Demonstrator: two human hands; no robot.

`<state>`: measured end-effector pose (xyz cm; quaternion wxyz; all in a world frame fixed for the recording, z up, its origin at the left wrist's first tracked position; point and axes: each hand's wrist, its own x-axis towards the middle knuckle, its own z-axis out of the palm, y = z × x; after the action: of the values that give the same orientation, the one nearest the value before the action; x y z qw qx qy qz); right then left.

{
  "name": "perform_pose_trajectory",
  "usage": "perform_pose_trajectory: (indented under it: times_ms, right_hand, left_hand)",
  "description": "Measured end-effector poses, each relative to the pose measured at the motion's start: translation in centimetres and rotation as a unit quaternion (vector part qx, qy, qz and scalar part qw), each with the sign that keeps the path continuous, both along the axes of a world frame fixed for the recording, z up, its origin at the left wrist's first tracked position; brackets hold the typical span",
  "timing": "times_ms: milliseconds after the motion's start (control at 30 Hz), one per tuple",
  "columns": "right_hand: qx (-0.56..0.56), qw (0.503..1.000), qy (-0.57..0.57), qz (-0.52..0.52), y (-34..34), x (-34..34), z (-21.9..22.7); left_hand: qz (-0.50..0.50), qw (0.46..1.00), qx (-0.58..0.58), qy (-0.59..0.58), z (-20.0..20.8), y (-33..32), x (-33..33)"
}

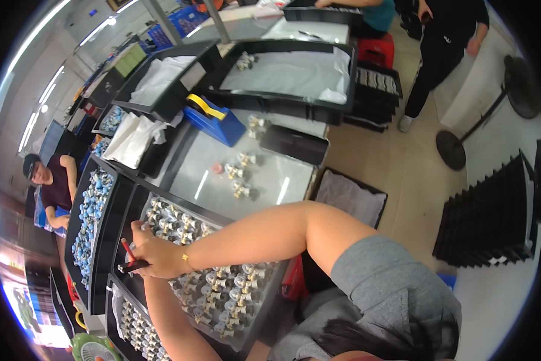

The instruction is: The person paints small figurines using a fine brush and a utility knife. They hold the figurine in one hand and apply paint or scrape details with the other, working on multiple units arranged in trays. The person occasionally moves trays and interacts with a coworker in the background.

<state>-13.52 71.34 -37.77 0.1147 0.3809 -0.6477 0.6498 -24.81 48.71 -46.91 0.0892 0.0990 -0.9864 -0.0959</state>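
Observation:
My right hand (163, 255), a thin gold bracelet at its wrist, is curled over the near tray and closed around a tool with a red handle (127, 248) and a black part (133, 266). Its working end is hidden, so the tool's exact kind is unclear. My left forearm (167, 313) rises from below to the same spot, and the left hand is mostly covered by the right. Beneath the arms, a black tray (264, 310) holds rows of small white-and-gold figures (213, 292) with clear round parts.
Left of it stands a black tray of blue pieces (93, 204). Beyond are a blue tape dispenser (215, 120), loose figures (241, 189) and a paper-lined tray (294, 72). A co-worker (57, 180) is at left. Stacked black trays (487, 210) and a fan (451, 150) stand right.

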Motion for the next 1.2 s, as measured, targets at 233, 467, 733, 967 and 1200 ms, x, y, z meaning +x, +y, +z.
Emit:
perform_pose_trajectory:
  times_ms: [233, 467, 733, 967, 1200]
  right_hand:
    - [-0.026, 1.0, -0.002, -0.006, 0.3, 0.2, 1.1]
    - [-0.104, 0.985, -0.083, 0.107, 2.0, 1.8, 3.9]
    - [-0.072, 0.952, -0.224, 0.197, 1.4, 3.3, 4.1]
    - [-0.055, 0.95, -0.242, 0.191, -0.5, 3.3, 2.7]
    - [0.01, 0.972, -0.157, 0.177, 0.3, 3.0, 2.9]
  left_hand:
    - [-0.034, 0.976, 0.143, 0.162, 2.9, -1.8, 1.1]
    - [-0.052, 0.751, 0.649, 0.108, 12.4, 3.5, 17.4]
    - [-0.029, 0.643, 0.764, 0.052, 11.3, 6.0, 29.7]
    - [-0.071, 0.673, 0.733, 0.068, 10.1, 5.0, 30.6]
    - [-0.175, 0.667, 0.722, 0.059, 9.9, 5.6, 31.1]
